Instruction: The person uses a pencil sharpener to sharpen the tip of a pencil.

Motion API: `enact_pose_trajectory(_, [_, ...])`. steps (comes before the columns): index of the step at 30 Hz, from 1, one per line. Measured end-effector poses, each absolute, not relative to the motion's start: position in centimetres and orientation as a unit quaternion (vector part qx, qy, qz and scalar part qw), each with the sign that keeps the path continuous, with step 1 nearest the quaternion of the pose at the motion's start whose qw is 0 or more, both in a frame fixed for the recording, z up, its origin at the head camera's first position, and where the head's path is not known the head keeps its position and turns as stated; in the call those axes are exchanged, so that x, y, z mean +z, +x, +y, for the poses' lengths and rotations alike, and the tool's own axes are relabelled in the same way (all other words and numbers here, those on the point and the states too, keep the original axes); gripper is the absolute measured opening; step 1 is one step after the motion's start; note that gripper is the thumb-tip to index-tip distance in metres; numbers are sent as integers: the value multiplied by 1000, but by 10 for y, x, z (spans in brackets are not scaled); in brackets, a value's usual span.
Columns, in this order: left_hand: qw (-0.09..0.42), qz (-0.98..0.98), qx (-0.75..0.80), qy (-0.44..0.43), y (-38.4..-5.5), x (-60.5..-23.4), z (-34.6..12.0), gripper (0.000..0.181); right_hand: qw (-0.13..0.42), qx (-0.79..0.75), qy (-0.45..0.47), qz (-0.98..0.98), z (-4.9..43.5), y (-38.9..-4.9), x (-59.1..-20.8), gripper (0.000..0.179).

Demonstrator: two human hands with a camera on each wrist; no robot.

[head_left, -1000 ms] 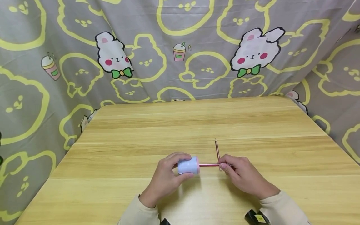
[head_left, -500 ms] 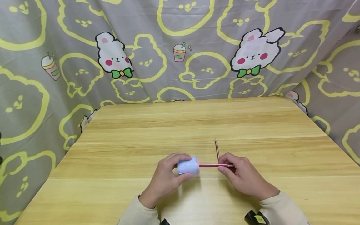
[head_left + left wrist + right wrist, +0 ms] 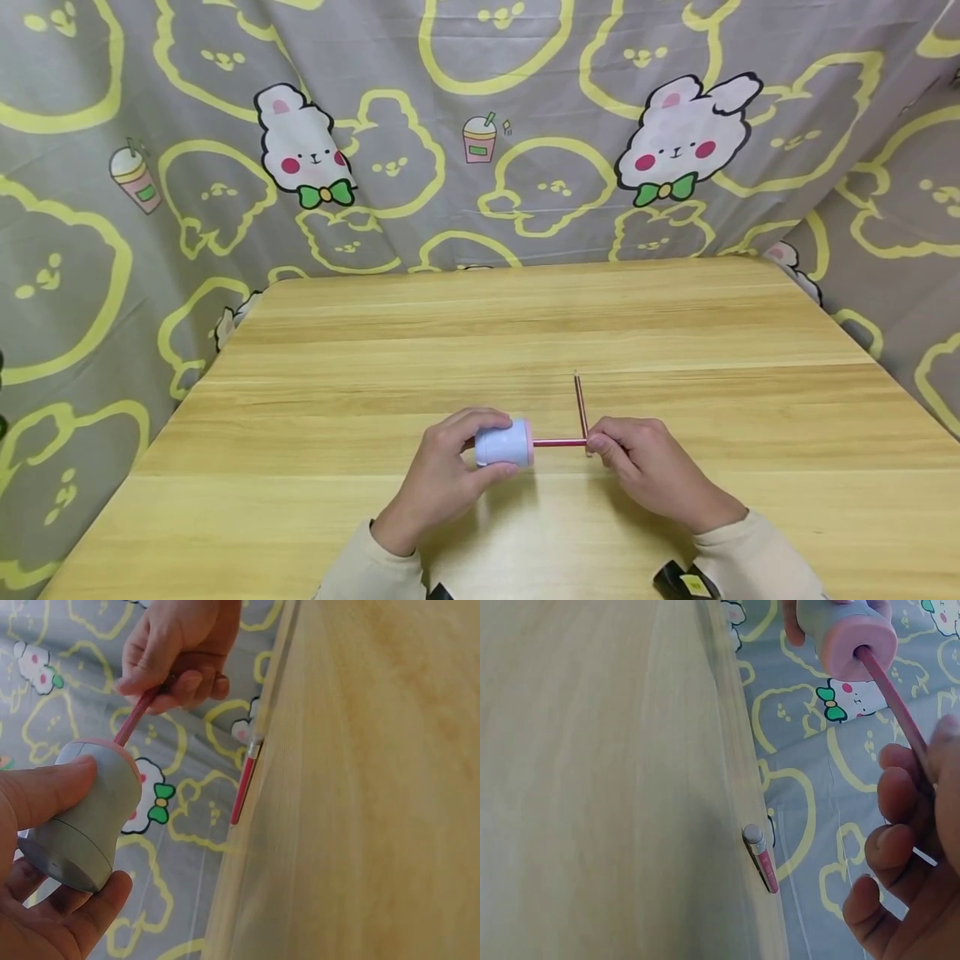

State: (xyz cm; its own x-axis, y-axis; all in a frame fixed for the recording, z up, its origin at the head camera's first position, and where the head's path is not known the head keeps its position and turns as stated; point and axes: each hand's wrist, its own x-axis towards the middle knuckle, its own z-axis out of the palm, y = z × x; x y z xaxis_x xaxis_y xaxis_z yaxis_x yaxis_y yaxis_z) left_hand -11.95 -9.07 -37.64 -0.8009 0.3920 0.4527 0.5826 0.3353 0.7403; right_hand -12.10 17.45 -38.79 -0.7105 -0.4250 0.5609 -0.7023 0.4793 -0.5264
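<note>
Sharpener (image 3: 504, 443) sits gripped in the left hand (image 3: 441, 477), one end of a pencil (image 3: 558, 442) inside it; the right hand (image 3: 651, 467) pinches the shaft. Holding both in line while turning lightly should serve best, clear of the second pencil (image 3: 581, 397) just beside that hand.

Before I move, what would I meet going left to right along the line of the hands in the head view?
Left hand → pale blue sharpener → red pencil in its opening → right hand. Left out: the second pencil, which overlaps near the right fingertips.
</note>
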Motion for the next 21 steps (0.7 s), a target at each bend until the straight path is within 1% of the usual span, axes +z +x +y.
enact_pose_trajectory(3, [99,-813,-490,-300,-119,-376,-91,41,174,385,335,-842,174,-121,-388,21])
enact_pose_trajectory(7, [101,-814,-488,-298,-118,-376,-91,42,139,409,338,-836,174,-120,-387,14])
enact_pose_trajectory(10, [103,-814,-487,-298,-118,-376,-91,43,121,427,345,-827,175,-118,-387,15])
enact_pose_trajectory(14, [104,-814,-486,-299,-118,-376,-91,43,126,431,351,-822,175,-119,-388,17])
enact_pose_trajectory(21, [104,-812,-486,-305,-119,-376,-91,42,164,417,357,-820,175,-120,-388,23])
